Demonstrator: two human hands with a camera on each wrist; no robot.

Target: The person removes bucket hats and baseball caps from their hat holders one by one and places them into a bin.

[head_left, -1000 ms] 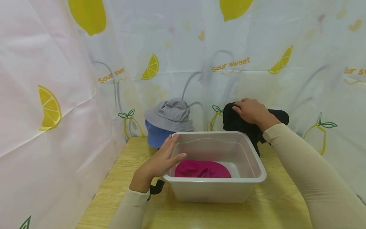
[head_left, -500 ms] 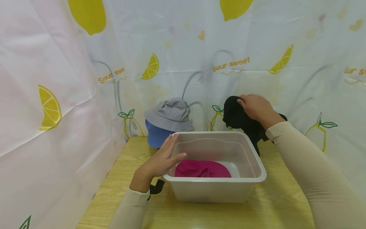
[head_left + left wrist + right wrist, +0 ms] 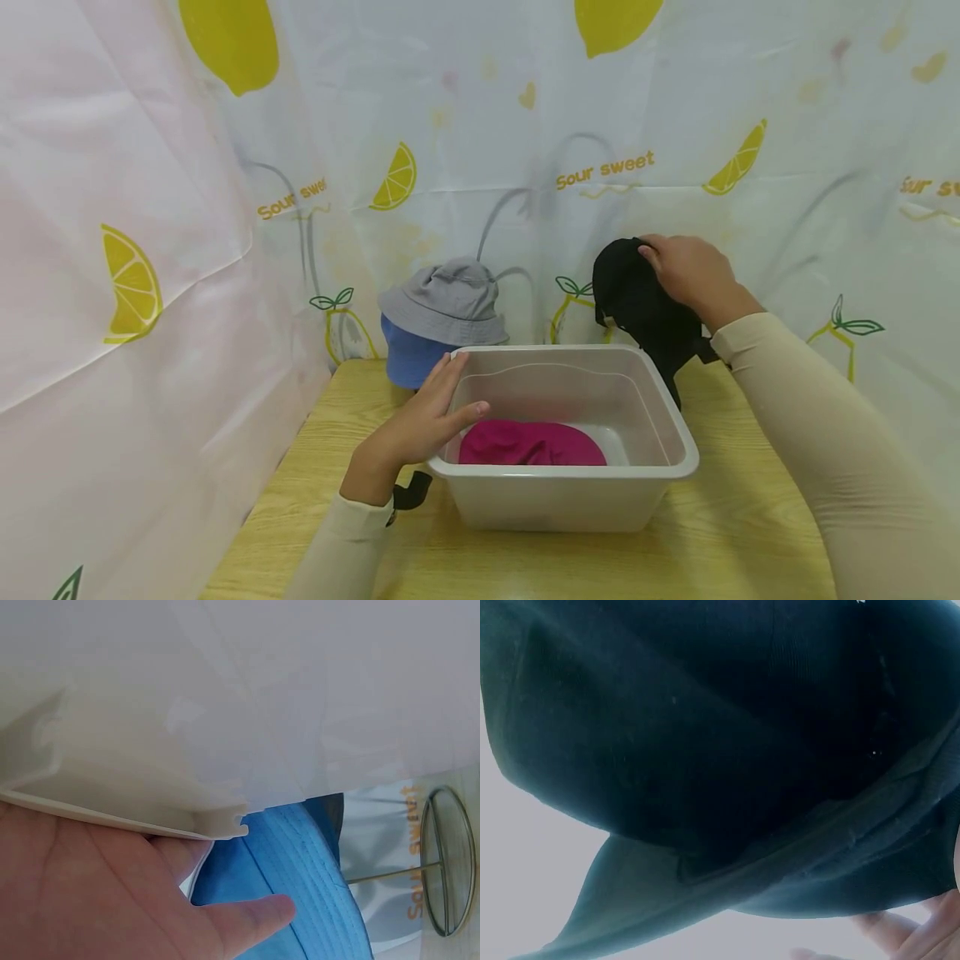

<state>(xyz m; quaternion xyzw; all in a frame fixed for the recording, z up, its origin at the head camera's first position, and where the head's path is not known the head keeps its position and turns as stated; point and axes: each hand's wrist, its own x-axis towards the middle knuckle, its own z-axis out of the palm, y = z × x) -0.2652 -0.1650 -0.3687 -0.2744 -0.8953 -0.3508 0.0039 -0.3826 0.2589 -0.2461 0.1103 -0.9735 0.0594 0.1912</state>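
A light plastic bin [image 3: 562,500] stands on the wooden table, and a magenta cap [image 3: 528,443] lies inside it. My left hand [image 3: 420,421] rests along the bin's left rim, its fingers straight. In the left wrist view the palm [image 3: 112,892] lies below the rim. Behind the bin on the right, my right hand [image 3: 690,271] grips a black cap [image 3: 630,287] by its top, holding it raised. More black fabric [image 3: 667,362] shows below the cap; whether it is a separate hat I cannot tell. Dark cloth [image 3: 705,735] fills most of the right wrist view.
A grey bucket hat [image 3: 453,300] sits over a blue hat [image 3: 411,354] behind the bin on the left. A round wire piece [image 3: 448,859] stands near them. Lemon-printed sheeting [image 3: 450,108] encloses the back and left of the table [image 3: 315,517].
My right hand has moved up and a little to the right, and the black cap has lifted with it, tilting more upright. The left hand and the bin have stayed put.
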